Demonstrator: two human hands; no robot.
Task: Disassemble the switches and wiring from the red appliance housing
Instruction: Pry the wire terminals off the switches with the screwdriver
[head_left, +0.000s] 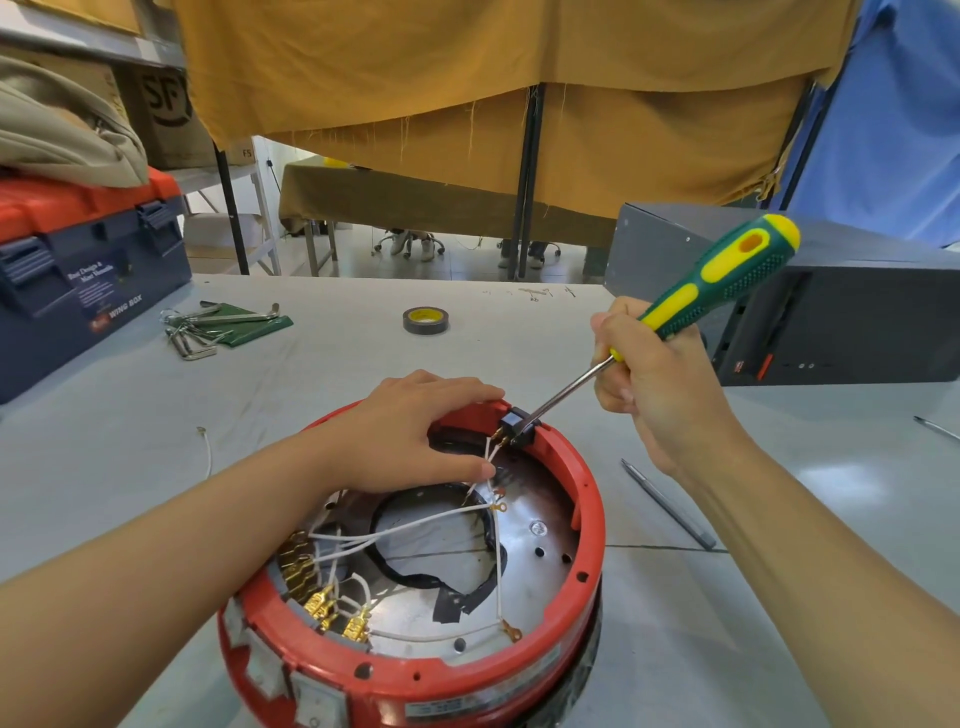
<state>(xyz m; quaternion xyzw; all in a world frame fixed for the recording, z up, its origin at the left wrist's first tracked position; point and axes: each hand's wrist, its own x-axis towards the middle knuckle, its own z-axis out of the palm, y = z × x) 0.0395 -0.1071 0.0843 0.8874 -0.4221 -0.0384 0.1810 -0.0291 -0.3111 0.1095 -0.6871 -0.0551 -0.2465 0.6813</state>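
Note:
The round red appliance housing (587, 499) lies open side up on the table in front of me. Several white wires (415, 522) with brass terminals cross its metal floor, and a row of brass switch contacts (322, 603) lines its near-left wall. A small black switch block (517, 425) sits in the far rim. My left hand (410, 431) rests over the far rim, and its thumb and fingers pinch the white wires just below that block. My right hand (654, 384) grips a green-and-yellow screwdriver (722, 278), whose tip touches the black block.
A blue-and-red toolbox (88, 270) stands at the left with hex keys (208, 325) beside it. A tape roll (426, 319) lies mid-table. A dark grey computer case (831, 312) sits at the right. A thin metal tool (670, 504) lies right of the housing, a loose wire (207, 449) to its left.

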